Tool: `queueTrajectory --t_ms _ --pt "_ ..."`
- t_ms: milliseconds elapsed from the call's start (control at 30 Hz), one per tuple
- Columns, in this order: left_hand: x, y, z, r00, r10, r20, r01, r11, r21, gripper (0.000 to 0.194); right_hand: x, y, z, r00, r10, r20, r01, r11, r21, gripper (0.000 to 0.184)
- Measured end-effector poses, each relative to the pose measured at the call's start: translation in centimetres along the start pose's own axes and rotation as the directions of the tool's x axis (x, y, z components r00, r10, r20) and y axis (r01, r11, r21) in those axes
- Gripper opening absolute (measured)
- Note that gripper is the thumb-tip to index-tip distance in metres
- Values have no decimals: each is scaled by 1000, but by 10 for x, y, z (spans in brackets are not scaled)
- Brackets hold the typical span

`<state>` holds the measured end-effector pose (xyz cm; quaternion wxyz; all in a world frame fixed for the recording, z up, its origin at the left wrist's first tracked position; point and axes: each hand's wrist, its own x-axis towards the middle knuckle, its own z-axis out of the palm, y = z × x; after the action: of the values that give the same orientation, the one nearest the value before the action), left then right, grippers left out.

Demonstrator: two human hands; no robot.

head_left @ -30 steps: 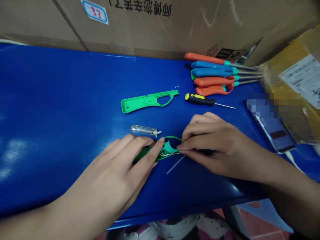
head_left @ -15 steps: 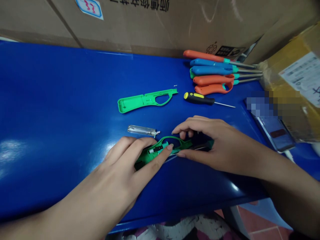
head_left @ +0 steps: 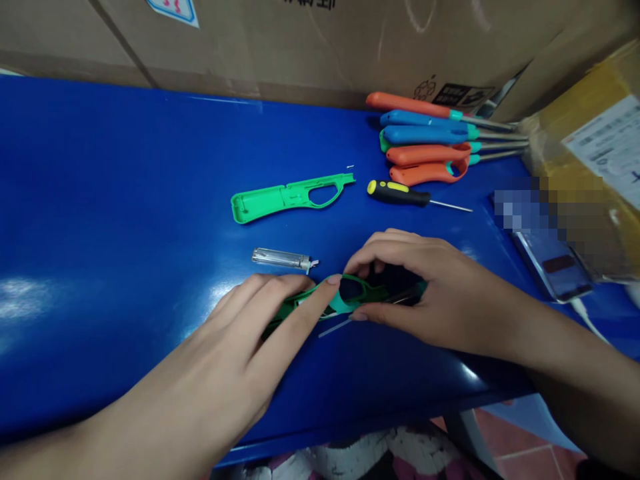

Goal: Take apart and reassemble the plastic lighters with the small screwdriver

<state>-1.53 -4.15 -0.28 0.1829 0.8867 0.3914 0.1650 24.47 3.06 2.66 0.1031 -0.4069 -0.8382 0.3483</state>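
A green lighter body half (head_left: pixel 350 301) lies on the blue table (head_left: pixel 125 200) between my hands, with a thin white tube sticking out below it. My left hand (head_left: pixel 250 340) lies over its rear end, fingers stretched along it, index tip on the trigger loop. My right hand (head_left: pixel 415 287) is curled around its front end, thumb under and fingers over. Just beyond lies a clear gas tank (head_left: pixel 280 259). Farther back rests the other green shell half (head_left: pixel 290 197), hollow side up.
A black-and-yellow screwdriver (head_left: pixel 400 195) lies right of the shell half. Several orange and blue long-nose lighters (head_left: pixel 430 143) are stacked at the back right. Cardboard boxes (head_left: pixel 300 47) line the back edge. A phone (head_left: pixel 553 263) and a taped parcel (head_left: pixel 590 167) sit at the right.
My left index finger has slid forward onto the trigger loop. My right hand has closed a little tighter over the front end. The white tube shows again below the body.
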Motion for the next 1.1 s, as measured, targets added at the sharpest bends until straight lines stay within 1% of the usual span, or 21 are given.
queueTrajectory --t_ms 100,167,333,433,567,667,733,800,933,1000,1100 --pt "-2 -1 1 998 -40 45 37 998 51 73 -1 -3 -1 999 -16 -41 15 999 -31 28" --pt "-3 -1 2 998 -52 46 49 997 57 73 -2 -6 -1 996 -58 -70 52 996 -79 32" --pt "1 0 1 998 -60 23 60 998 8 65 -6 -9 3 979 -198 -42 186 961 -205 13" --pt "4 2 1 998 -56 -1 56 998 -16 61 -5 -7 7 972 -232 -37 221 956 -190 14" --pt "5 2 0 998 -57 1 57 998 -39 59 -4 -5 9 973 -223 -54 215 968 -128 13" --pt "4 2 0 997 -74 1 74 996 -57 59 -4 -5 8 966 -247 -76 236 964 -126 15" --pt "5 2 -1 996 -90 -5 90 993 -73 59 -4 -6 8 950 -295 -104 275 946 -173 17" --pt "6 2 -1 995 -101 -11 100 991 -93 58 -4 -6 7 925 -361 -120 322 911 -257 17" --pt "7 3 -3 994 -109 -18 106 986 -131 55 -7 -6 7 870 -483 -96 402 809 -428 14" --pt "8 3 -3 994 -111 -19 107 984 -144 54 -8 -6 8 853 -515 -85 423 778 -464 14" --pt "8 4 -4 994 -110 -23 105 982 -154 54 -7 -6 9 843 -531 -83 433 763 -481 14"
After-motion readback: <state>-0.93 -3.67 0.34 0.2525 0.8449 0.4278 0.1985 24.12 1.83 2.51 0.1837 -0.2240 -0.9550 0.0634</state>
